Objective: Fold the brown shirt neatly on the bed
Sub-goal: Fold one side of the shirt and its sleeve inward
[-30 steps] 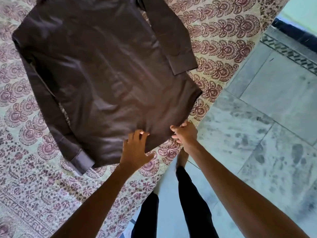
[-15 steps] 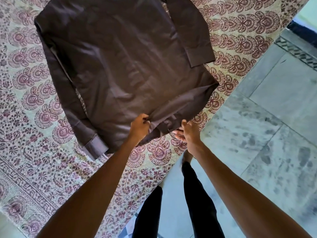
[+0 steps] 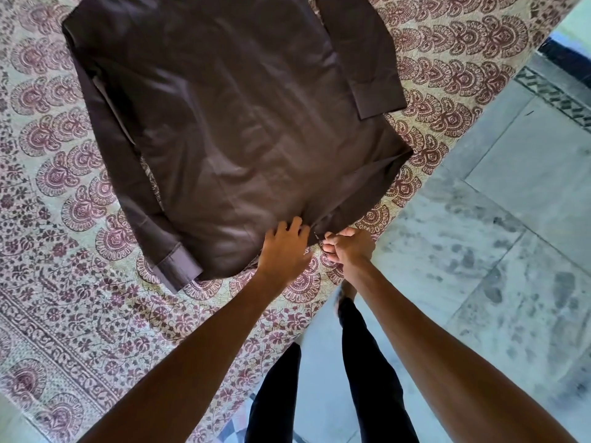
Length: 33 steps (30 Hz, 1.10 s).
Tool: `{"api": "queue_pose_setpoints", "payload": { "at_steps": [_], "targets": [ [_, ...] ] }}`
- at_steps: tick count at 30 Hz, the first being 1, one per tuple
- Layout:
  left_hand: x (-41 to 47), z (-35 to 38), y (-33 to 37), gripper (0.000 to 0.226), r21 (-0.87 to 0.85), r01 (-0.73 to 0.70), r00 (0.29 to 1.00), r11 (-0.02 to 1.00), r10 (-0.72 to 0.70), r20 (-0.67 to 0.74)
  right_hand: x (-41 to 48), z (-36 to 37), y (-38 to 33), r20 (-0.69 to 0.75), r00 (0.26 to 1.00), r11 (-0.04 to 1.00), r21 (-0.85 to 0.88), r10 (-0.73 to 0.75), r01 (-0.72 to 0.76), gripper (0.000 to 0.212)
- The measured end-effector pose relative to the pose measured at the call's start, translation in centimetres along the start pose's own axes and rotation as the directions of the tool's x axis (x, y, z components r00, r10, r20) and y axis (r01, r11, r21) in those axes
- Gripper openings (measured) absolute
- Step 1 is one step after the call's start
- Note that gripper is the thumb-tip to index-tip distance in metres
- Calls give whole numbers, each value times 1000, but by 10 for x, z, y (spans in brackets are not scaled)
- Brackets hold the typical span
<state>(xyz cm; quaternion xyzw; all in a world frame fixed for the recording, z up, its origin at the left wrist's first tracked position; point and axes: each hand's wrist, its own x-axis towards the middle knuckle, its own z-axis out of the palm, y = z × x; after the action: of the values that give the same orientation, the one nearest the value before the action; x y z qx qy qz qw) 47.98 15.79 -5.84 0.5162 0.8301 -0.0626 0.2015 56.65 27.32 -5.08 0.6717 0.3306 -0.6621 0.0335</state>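
The brown shirt [image 3: 230,129] lies flat and spread out on the patterned bed cover [image 3: 80,314], its hem toward me and both long sleeves laid down along its sides. My left hand [image 3: 283,249] rests palm down on the middle of the hem with fingers apart. My right hand [image 3: 348,246] is beside it at the bed's edge, fingers curled and pinching the hem's right portion, where a strip of the fabric is turned up. The collar end is cut off at the top of the view.
The bed's edge runs diagonally from lower middle to upper right. Grey marble floor [image 3: 479,251] lies to the right. My legs in black trousers [image 3: 361,378] stand next to the bed. A dark patterned tile border [image 3: 556,97] crosses the floor at upper right.
My left hand has let go of the bunched hem and now lies flat on it. The hem has settled flatter on the bed. My right hand stays at the hem's right portion.
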Motion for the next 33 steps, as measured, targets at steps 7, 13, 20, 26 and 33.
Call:
{"api": "queue_pose_setpoints", "payload": {
  "at_steps": [7,13,20,26,33],
  "targets": [
    [-2,-14,-2,14,-485,200,963,852,-261,-63,2,-3,3,-32,999,1000,-30,-12,11,6],
    [-11,-13,-4,6,-578,116,945,808,-269,-186,10,-1,10,-79,995,987,-151,-65,53,8],
    [-6,-6,-10,28,-599,65,982,798,-156,-102,9,-4,3,-10,999,985,166,50,-48,6],
    [2,-3,-12,18,-822,144,938,552,-340,-63,2,-3,9,79,997,993,114,13,-22,8],
    [2,-16,-18,21,-847,113,859,519,-480,-179,17,8,28,-111,951,895,-384,-288,226,21]
  ]
}}
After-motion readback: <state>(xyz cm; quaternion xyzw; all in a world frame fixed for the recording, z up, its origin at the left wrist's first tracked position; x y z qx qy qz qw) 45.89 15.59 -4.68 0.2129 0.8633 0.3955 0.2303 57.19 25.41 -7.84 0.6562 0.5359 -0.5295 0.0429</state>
